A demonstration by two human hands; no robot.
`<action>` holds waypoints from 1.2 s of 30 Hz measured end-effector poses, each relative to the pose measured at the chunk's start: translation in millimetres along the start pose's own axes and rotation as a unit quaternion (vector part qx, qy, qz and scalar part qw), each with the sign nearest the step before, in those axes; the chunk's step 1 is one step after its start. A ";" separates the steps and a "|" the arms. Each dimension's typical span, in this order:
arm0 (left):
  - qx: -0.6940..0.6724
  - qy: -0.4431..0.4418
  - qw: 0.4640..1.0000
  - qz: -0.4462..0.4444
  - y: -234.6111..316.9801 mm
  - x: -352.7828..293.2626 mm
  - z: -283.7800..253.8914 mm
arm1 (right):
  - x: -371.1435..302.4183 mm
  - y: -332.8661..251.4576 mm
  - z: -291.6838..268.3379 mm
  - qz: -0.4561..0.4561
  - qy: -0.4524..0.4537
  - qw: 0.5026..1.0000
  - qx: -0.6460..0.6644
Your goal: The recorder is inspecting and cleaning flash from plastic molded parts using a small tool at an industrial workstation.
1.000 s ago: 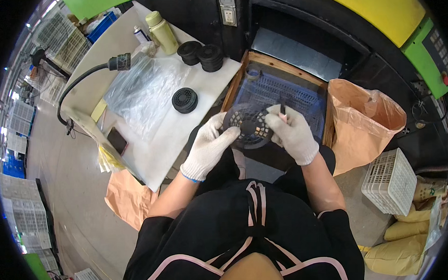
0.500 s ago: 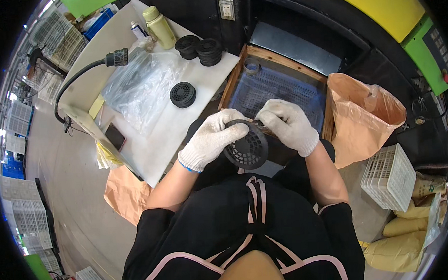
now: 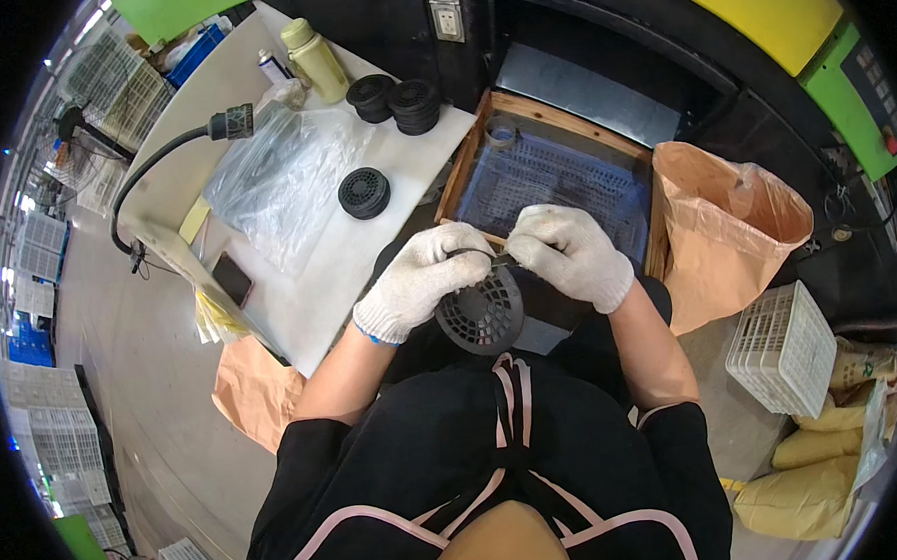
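Note:
Both hands wear white knit gloves and meet in front of my body. A black round slotted cover (image 3: 481, 314) hangs tilted from my left hand (image 3: 428, 276), whose thumb and fingers are closed on its upper rim. My right hand (image 3: 573, 255) is pinched close by that rim, at the cover's upper right; a small thing between its fingertips is too small to name. On the white table to the left lies a short stack of similar black covers (image 3: 364, 193). Taller stacks of black covers (image 3: 414, 106) stand farther back.
The white table (image 3: 315, 321) bears a clear plastic bag (image 3: 289, 177), a phone (image 3: 232, 278), a yellow-green bottle (image 3: 315, 61) and a bendable lamp (image 3: 229, 122). Ahead is a blue crate (image 3: 555, 190) in a wooden frame. An open paper sack (image 3: 712, 238) and a white basket (image 3: 784, 350) stand right.
The held cover has moved slightly left and down, and its tilt has changed. My right hand has shifted a little left and down, staying by the rim.

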State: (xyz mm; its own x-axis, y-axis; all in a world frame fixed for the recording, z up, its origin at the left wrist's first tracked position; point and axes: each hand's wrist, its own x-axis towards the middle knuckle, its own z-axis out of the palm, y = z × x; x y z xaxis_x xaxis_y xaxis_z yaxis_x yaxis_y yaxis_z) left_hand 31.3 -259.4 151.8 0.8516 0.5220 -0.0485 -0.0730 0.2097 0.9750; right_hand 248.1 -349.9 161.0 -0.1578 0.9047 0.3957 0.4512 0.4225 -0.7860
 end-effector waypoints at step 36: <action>-0.056 0.196 0.977 0.065 -5.5 26.0 34.6 | -12.4 -7.2 59.3 0.211 0.141 0.882 0.396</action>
State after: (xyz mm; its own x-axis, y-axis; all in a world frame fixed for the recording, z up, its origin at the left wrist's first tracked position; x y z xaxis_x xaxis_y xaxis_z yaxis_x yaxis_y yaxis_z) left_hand 71.9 -275.6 152.7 0.5682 0.8225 -0.0268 -0.2423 0.1984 0.9497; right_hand 194.8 -360.9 133.6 0.1528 0.9882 0.0032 -0.3555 0.0580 -0.9329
